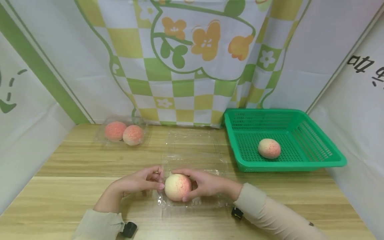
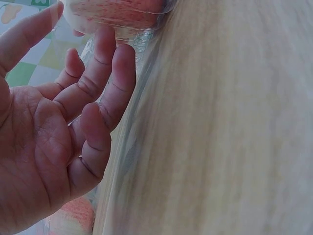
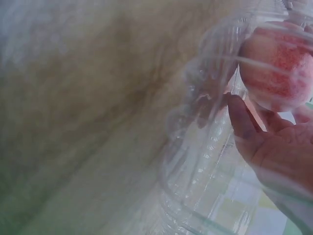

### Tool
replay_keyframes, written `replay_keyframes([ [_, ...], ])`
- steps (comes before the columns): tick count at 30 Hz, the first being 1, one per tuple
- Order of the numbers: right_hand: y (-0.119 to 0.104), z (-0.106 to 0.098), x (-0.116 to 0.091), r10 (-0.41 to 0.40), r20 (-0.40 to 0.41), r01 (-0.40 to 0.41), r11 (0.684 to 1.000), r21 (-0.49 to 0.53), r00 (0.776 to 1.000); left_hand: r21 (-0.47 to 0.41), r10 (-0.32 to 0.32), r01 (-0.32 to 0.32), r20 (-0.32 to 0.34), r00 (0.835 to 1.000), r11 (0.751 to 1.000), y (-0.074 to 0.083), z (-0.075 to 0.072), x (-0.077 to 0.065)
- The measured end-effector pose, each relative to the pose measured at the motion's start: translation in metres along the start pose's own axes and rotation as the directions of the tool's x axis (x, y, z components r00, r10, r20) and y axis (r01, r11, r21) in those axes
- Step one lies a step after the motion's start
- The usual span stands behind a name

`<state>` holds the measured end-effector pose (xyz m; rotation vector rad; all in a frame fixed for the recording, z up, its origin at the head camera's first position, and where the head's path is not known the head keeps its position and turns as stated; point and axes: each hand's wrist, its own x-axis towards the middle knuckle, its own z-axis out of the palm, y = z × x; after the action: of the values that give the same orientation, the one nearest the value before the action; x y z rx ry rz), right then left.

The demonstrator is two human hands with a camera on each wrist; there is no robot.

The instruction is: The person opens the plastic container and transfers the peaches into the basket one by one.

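Note:
A pale yellow and pink peach (image 1: 177,187) sits over the near half of a clear plastic clamshell box (image 1: 198,201), its lid (image 1: 192,143) folded back flat. My right hand (image 1: 207,182) grips the peach from the right, thumb in front and fingers behind. In the right wrist view the peach (image 3: 279,68) shows through the box's ribbed clear wall. My left hand (image 1: 144,180) is at the box's left edge, thumb tip beside the peach. From the left wrist, its fingers (image 2: 105,44) look loosely bent, with fingertips right at the clear wall.
At the back left, another clear box (image 1: 100,136) holds two pinkish peaches (image 1: 133,135). A green plastic basket (image 1: 288,165) stands at the back right with one peach (image 1: 269,148) inside. A checked, flower-print cloth (image 1: 180,86) hangs behind the wooden table (image 1: 90,163).

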<state>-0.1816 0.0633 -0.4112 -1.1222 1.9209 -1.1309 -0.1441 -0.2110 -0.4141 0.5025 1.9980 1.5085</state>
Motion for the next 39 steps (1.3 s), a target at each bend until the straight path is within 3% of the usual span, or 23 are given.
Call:
replay_keyframes([
  [17,0.003,-0.001,-0.003,0.019,-0.001,-0.019,1.0,-0.023,1.0,0.003,-0.015,0.015,-0.005,1.0,1.0,0.0,0.0,0.0],
  [33,0.005,-0.006,-0.011,-0.002,-0.018,0.003,0.998,0.056,1.0,0.026,0.012,-0.012,0.0,1.0,1.0,0.0,-0.001,0.0],
  [39,0.004,-0.011,-0.014,-0.004,-0.03,0.006,0.998,0.068,1.0,0.024,-0.01,0.01,-0.011,1.0,1.0,0.0,0.0,0.0],
])
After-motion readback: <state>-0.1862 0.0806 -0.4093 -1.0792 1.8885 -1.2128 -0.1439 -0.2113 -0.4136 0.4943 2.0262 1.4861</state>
